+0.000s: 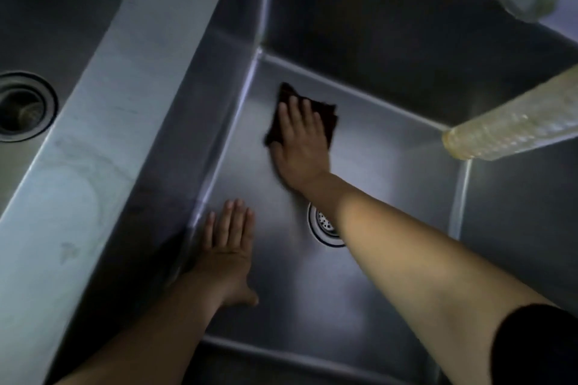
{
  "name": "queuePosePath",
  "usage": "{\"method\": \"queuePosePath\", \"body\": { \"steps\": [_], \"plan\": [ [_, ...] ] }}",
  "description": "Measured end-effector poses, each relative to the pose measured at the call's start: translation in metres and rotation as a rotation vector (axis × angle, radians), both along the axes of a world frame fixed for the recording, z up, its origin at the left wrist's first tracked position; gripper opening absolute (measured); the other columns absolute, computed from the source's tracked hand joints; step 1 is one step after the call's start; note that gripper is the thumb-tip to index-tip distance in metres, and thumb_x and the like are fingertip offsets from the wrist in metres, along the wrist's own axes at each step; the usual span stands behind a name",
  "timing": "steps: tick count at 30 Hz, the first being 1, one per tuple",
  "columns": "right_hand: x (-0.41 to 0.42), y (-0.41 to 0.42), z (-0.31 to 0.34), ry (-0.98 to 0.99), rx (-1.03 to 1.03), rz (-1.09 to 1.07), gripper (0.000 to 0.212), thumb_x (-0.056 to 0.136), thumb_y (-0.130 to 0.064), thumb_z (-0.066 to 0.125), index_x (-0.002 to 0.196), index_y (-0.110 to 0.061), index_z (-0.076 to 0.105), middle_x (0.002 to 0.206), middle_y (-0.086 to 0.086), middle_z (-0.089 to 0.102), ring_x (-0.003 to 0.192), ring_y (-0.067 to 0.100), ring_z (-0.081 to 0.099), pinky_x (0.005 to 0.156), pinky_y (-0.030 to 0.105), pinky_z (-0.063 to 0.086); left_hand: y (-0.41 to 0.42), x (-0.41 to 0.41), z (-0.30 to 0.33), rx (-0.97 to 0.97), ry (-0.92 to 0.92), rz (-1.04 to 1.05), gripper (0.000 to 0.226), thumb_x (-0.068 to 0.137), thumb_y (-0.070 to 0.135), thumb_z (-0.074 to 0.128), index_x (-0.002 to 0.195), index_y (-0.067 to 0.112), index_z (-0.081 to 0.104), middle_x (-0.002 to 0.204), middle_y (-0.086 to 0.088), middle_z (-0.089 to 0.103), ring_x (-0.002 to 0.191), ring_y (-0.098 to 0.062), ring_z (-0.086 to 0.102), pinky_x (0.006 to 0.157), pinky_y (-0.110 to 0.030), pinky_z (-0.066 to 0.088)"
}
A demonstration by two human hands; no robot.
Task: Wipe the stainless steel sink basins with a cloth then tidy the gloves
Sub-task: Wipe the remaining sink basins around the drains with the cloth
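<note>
**Wiping the near basin floor, cloth flat under my right palm**

While my left hand (230,255) is resting nearest me with its fingers straight and together, holding nothing, I am using it as a brace low in the basin (391,172), close to the left wall. Whether it is pressing the floor or the foot of the wall I cannot tell.

Past it, the drain (323,223) is sitting partly hidden under my right forearm.

Farther on, my right hand (300,137) is lying flat on the dark cloth (328,120), fingers extended and slightly spread, pressing rather than pinching. I am not curling round the cloth; it is bunching out beyond my fingertips and on both sides, toward the far left corner of the basin floor.

To do this well, I judge I should be keeping the whole palm down, sweeping in overlapping strokes into that corner seam, then working back toward the drain.

Farthest away, a pale ribbed hose (513,128) is hanging over the right side, and a second basin (62,28) is lying beyond the divider (103,122).
</note>
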State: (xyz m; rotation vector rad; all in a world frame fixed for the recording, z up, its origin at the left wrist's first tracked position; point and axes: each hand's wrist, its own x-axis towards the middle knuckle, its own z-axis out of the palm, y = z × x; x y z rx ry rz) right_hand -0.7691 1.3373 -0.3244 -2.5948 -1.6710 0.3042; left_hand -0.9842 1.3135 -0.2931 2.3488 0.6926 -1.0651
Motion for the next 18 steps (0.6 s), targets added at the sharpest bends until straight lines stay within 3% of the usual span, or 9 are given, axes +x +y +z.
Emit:
{"method": "queuePosePath", "body": {
  "steps": [4,8,13,18],
  "plan": [
    [-0.013,0.062,-0.001,0.028,-0.011,0.104,0.068,0.095,-0.041,0.035,0.151,-0.014,0.008,0.159,0.009,0.005,0.147,0.027,-0.002,0.119,0.038,-0.003,0.000,-0.002,-0.004,0.002,-0.009,0.008,0.144,0.056,0.064,0.065,0.113,0.009,-0.056,0.114,-0.014,-0.068,0.110,-0.031,-0.061,0.084,-0.046,-0.045],
    [0.019,0.055,0.002,0.023,-0.017,0.164,0.067,0.094,-0.040,0.039,0.151,-0.016,0.012,0.159,0.006,0.010,0.147,0.025,0.003,0.118,0.036,-0.001,-0.001,-0.002,-0.004,0.012,-0.009,0.007,0.146,0.053,0.066,0.064,0.113,0.009,-0.056,0.114,-0.015,-0.068,0.111,-0.031,-0.061,0.086,-0.046,-0.045],
    [0.077,-0.019,0.003,0.000,-0.017,-0.042,0.066,0.093,-0.036,0.042,0.151,-0.016,0.018,0.159,0.007,0.013,0.147,0.027,0.007,0.119,0.041,0.004,-0.001,-0.002,-0.004,0.016,0.007,-0.004,0.149,0.051,0.070,0.065,0.111,0.008,-0.057,0.113,-0.016,-0.068,0.107,-0.032,-0.062,0.083,-0.046,-0.047],
    [0.138,-0.123,0.007,-0.074,-0.079,-0.381,0.066,0.094,-0.032,0.044,0.150,-0.014,0.015,0.159,0.010,0.012,0.146,0.030,0.009,0.119,0.042,0.005,-0.003,-0.001,-0.002,0.017,0.025,0.004,0.149,0.051,0.072,0.064,0.109,0.009,-0.058,0.112,-0.015,-0.068,0.105,-0.031,-0.064,0.080,-0.045,-0.048]
  ]
}}
